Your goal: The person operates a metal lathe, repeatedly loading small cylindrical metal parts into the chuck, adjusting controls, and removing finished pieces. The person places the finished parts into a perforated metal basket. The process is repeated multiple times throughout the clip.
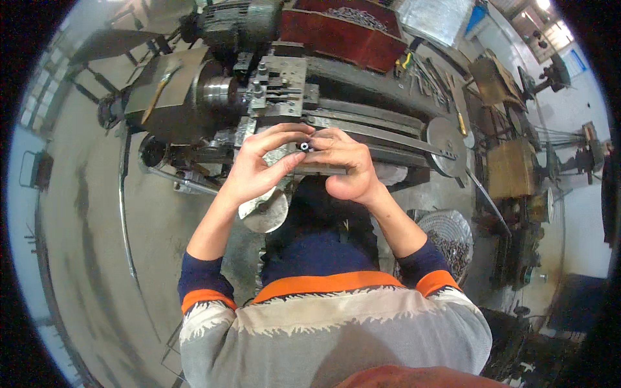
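Over the front of a lathe, my left hand (266, 160) and my right hand (346, 161) come together around a small round metal part (304, 147). Its end has a bright ring with a dark centre. The left thumb and fingers close on it from one side, and the right fingertips from the other; part of it is hidden behind them. Just beyond my hands stands the lathe's tool carriage (279, 84), with bolts and clamped blocks. Left of that is the shiny spindle chuck (218, 90).
A red-brown box (343, 35) of small metal pieces stands behind the lathe. A brush (160, 94) lies on the headstock cover. Wrenches (427, 81) lie at the far right. A round handwheel (266, 213) juts out below my left hand. A basket (446, 236) of metal parts is right of me.
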A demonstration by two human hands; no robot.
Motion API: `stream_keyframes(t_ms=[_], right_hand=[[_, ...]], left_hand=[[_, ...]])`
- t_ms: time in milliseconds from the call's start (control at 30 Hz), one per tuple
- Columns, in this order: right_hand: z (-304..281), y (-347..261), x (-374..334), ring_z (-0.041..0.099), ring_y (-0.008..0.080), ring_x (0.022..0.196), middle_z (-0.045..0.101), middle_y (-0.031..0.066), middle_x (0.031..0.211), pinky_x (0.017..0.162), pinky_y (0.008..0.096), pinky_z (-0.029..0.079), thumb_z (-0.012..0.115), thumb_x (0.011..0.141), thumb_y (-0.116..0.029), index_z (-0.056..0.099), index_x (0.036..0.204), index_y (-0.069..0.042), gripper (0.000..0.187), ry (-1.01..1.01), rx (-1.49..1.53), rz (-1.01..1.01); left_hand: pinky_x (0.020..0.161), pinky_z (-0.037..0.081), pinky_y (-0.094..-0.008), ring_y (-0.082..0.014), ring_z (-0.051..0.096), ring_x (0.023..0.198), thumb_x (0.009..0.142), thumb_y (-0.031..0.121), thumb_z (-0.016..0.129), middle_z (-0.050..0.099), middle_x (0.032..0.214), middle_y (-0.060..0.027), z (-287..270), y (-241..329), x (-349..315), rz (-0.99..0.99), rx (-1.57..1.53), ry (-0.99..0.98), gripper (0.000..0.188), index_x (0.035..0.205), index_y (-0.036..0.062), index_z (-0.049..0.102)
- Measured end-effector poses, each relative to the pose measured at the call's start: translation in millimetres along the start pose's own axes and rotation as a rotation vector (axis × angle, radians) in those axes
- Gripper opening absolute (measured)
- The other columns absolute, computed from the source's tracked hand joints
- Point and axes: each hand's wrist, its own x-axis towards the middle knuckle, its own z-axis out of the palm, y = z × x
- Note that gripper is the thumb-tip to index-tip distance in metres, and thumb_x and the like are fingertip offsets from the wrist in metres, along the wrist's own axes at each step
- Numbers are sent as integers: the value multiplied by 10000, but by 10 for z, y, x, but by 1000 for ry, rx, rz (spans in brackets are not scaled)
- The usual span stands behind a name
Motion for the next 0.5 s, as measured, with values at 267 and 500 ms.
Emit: stream_keyframes(t_ms=[267,500], right_hand=[[-59,26,-119,555,317,865,611,125,945,785,386,439,578,628,-340,655,890,-46,402,44,-4,29],[-273,216,-114,565,304,872,621,145,959,782,364,448,605,678,-380,677,902,-44,410,-47,-103,104]], left_hand=[[863,439,-308,-212,577,989,744,75,655,627,1023,-119,212,-118,36,-116,-231,44,176,898,-9,651],[844,440,-305,-209,596,953,734,53,642,637,993,-112,48,-285,-99,-192,-39,70,181,901,-16,633]])
